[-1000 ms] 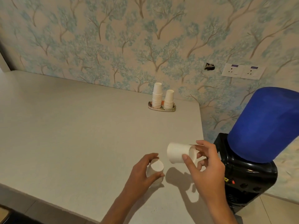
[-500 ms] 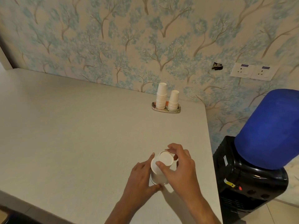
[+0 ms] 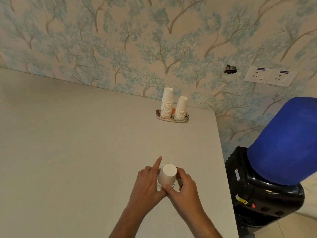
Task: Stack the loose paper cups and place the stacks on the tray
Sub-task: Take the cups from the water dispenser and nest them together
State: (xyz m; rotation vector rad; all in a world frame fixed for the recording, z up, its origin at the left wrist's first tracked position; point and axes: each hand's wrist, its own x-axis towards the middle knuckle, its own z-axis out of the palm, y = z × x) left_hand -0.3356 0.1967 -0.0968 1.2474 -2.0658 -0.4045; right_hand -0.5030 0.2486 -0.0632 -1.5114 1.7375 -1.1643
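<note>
Both hands close around a short stack of upside-down paper cups (image 3: 167, 176) at the near right part of the table (image 3: 77, 152). The left hand (image 3: 147, 183) wraps the stack's left side with its forefinger stretched out past the top cup, and the right hand (image 3: 184, 188) grips the right side, thumb across the front near the rims. A few rims show one under another at the bottom of the stack, so several cups are nested here; the exact count cannot be told. Whether the stack stands on the table or is lifted just clear of it cannot be told either, since the hands hide its base.

No other loose cup shows on the table, so the stacking step looks finished or nearly so, and this stack appears to be the last one to gather. The step in hand seems to be squaring and seating the nested cups.

Well beyond, near the far right corner of the table by the wall, the small tray (image 3: 158, 115) already carries two upright stacks: a taller stack (image 3: 167, 103) on its left and a shorter stack (image 3: 181, 108) on its right, just beside each other.

The next move likely calls for carrying the held stack forward to the tray, keeping it upright, and setting it down without knocking the two stacks, as the tray has little free room.
</note>
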